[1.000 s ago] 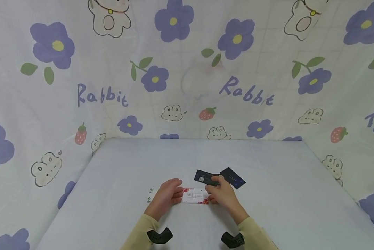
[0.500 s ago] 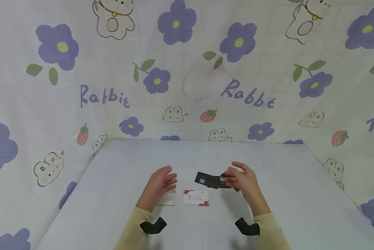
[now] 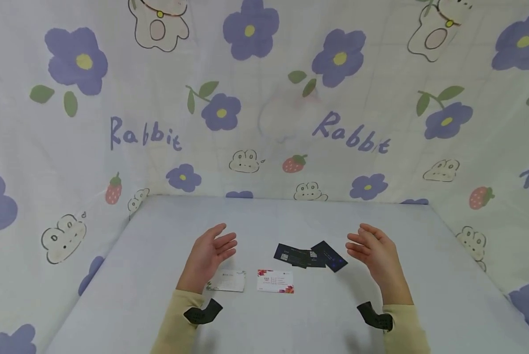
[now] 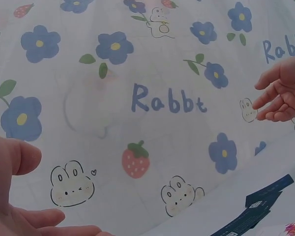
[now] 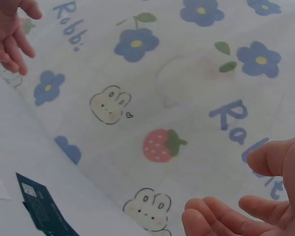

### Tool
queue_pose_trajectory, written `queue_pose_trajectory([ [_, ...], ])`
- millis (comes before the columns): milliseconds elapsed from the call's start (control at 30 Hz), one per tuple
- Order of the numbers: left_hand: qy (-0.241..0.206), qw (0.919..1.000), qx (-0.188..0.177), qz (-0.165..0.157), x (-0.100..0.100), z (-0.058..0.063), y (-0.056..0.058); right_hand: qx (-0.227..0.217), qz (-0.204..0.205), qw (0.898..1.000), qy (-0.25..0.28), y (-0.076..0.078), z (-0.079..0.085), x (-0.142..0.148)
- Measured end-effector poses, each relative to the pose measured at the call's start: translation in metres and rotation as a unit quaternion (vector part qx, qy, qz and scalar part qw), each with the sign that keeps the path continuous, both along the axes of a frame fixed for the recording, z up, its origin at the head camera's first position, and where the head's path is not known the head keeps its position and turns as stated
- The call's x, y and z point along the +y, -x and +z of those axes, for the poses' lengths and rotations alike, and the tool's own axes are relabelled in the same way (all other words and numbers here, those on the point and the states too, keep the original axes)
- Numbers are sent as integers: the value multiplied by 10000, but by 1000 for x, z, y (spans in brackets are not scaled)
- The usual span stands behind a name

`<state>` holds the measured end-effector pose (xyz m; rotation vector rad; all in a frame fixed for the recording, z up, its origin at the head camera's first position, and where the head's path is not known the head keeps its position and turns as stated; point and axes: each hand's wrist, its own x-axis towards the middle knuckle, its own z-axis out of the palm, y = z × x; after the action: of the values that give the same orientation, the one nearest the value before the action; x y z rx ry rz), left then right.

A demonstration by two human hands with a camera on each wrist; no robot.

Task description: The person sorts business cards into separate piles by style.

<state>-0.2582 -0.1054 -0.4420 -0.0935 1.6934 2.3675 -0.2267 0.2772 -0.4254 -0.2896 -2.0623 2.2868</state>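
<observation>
Well now, the left hand (image 3: 205, 256) and right hand (image 3: 379, 254) hung bare above the table (image 3: 247, 219)!
Neither gripped a thing: fingers loosely extended, thumbs apart from them, palms turned roughly inward, a wide gap across. Handling flat cards neatly, by my reckoning, called for a light touch: a fingertip at one edge, then a gentle pinch at the side, with no hard pressing on the overlapped ones lest they slide. And where did everything lie? Three dark cards (image 3: 310, 258) lay overlapped between the hands, the slanted one nearest the right hand's fingertips. Closer to the person, the red-flowered card (image 3: 275, 281) lay flat, also between the hands; apart from it, the green-sprigged card (image 3: 228, 281) lay beside the left wrist in the head view.
</observation>
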Motion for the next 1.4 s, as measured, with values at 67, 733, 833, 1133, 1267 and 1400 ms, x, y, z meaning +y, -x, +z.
queue_pose_trajectory([
  [67,14,10000,-15,31,0,0,1,-7,-18,10000,71,0,1,3],
  [733,126,9999,28,-30,2,-6,3,-134,52,9995,-273,3,-6,1],
  [833,158,9998,70,-78,3,-6,3,-174,25,9993,-339,4,-6,0],
  [1133,362,9991,-37,-228,21,-21,19,-319,200,9982,-462,12,-17,-5],
  [1267,624,9970,-352,-279,41,-37,33,-464,477,9961,-577,18,-31,-15],
  [1400,875,9936,-592,-388,63,-48,44,-661,801,9927,-607,23,-45,-27],
])
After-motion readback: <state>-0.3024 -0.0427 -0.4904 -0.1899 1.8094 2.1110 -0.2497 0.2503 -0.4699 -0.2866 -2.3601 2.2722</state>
